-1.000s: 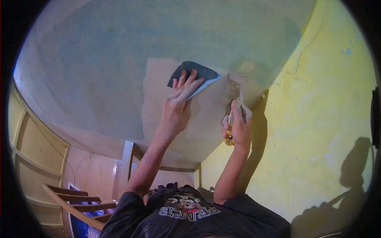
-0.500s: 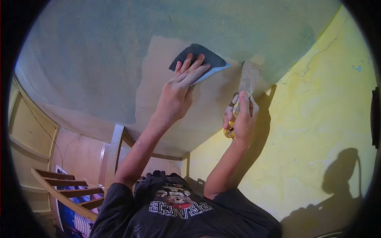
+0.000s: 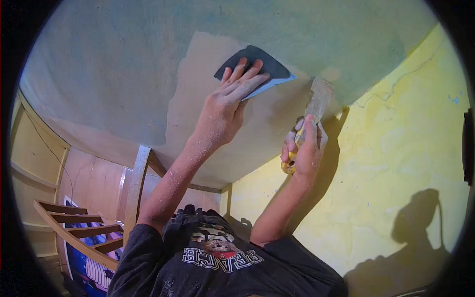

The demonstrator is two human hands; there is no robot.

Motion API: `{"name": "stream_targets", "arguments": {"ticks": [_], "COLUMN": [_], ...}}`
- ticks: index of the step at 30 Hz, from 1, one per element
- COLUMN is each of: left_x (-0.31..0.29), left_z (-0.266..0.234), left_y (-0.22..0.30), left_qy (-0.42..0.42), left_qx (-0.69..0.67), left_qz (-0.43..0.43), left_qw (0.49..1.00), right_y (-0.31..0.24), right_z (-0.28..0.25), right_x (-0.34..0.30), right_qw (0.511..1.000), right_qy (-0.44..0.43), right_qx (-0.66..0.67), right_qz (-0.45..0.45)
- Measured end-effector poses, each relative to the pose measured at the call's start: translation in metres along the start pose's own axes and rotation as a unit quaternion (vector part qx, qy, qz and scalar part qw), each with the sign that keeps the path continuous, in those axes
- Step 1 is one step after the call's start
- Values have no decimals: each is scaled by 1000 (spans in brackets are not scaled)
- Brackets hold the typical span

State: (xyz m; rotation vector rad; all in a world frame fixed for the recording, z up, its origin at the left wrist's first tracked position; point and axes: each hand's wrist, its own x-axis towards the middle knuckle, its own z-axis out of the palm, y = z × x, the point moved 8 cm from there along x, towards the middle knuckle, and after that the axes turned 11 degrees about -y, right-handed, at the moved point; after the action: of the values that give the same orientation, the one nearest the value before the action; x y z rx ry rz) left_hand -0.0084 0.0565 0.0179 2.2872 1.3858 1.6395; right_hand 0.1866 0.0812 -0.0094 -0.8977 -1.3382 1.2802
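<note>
Right hand (image 3: 307, 149) closed round the scraper (image 3: 319, 99), which points up and slightly right; left hand (image 3: 225, 106), fingers spread on the dark sheet (image 3: 253, 53), lies left of it

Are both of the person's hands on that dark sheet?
No, only the left hand lies on the dark sheet, while the right hand grasps a yellow-handled scraper.
</note>
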Motion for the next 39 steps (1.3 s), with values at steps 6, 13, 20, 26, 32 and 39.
{"name": "stream_targets", "arguments": {"ticks": [6,13,20,26,32,39], "left_x": [4,3,3,2,2,0], "left_z": [3,4,3,3,1,2], "left_y": [-10,-7,-8,-7,-4,-2], "left_qy": [-16,-24,-25,-24,-11,-11], "left_qx": [4,11,1,2,-2,1], "left_qz": [4,7,1,1,10,4], "left_qw": [1000,1000,1000,1000,1000,1000], "right_y": [9,15,18,11,7,10], "right_z": [-3,-4,-1,-2,-7,-8], "right_x": [9,3,0,1,1,-3], "right_qw": [1000,999,998,996,994,997], "right_qy": [5,16,62,41,44,16], "right_qx": [-25,-26,-7,-59,-82,-68], "right_qz": [0,9,10,-49,-58,-27]}}
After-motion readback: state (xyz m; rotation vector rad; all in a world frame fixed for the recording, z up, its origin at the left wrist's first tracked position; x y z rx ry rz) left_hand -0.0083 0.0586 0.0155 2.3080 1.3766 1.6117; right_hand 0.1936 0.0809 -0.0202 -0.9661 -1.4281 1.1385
